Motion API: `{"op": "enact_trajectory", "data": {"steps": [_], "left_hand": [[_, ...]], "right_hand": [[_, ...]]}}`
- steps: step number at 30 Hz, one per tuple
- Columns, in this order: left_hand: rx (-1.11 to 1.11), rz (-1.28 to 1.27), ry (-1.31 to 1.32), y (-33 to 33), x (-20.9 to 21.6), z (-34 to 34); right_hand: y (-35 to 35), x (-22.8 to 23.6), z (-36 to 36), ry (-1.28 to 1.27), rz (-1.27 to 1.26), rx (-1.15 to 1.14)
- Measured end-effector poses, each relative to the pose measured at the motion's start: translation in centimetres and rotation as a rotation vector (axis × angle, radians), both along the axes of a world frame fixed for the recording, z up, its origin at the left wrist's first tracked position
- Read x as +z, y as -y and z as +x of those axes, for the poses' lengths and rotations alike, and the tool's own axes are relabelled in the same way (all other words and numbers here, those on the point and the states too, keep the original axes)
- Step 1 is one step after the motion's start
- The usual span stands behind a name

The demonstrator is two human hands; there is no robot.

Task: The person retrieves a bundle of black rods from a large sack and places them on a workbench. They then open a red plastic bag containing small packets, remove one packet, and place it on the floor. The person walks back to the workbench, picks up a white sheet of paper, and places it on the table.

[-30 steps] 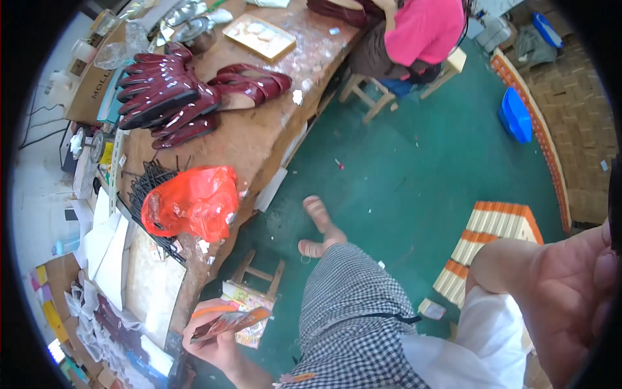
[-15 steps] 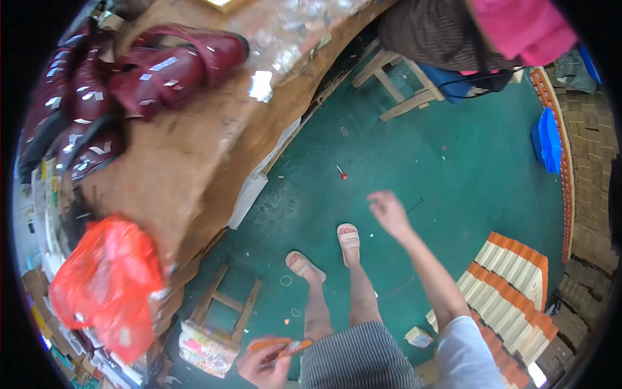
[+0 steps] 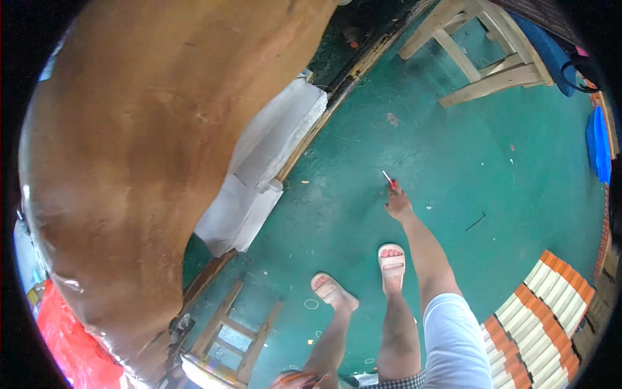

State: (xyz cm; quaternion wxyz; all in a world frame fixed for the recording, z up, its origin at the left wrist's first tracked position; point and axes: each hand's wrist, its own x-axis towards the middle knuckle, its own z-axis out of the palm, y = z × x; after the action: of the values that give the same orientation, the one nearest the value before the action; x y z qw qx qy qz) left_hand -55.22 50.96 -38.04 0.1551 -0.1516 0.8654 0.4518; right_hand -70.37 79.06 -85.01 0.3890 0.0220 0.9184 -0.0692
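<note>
In the head view, you reach down with your right hand (image 3: 398, 205) to the green floor (image 3: 343, 214), your fingertips at the red end of a small red-and-white stick-like item (image 3: 391, 184) lying ahead of your sandals (image 3: 392, 262); whether they have closed on it cannot be told. Your left hand (image 3: 281, 382), partly cut off by the lower edge, curls around a slim orange object (image 3: 299, 376). The brown-topped table (image 3: 149, 129) fills your left, a red plastic bag (image 3: 71, 343) at its near end. Ridged cream-and-orange pieces (image 3: 538, 311) lie in rows at your right.
</note>
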Motion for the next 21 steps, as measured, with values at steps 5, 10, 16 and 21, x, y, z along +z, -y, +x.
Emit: {"op": "enact_trajectory", "data": {"steps": [5,10,16,21], "left_hand": [[-0.032,0.132,-0.050,-2.6,4.8,-3.5],[-0.076,0.103,-0.203,-3.5,15.3,-1.6],[-0.164,0.053,-0.455,-0.3,32.0,0.0],[0.079,-0.196,-0.712,5.1,41.8,5.0]], "right_hand": [[-1.3,4.4,12.9,0.095,-0.119,-0.754],[2.5,23.6,25.3,0.041,-0.344,-0.617],[-8.1,34.2,28.0,-0.019,-0.369,-0.920],[-5.5,54.1,7.5,0.220,-1.000,-1.130]]}}
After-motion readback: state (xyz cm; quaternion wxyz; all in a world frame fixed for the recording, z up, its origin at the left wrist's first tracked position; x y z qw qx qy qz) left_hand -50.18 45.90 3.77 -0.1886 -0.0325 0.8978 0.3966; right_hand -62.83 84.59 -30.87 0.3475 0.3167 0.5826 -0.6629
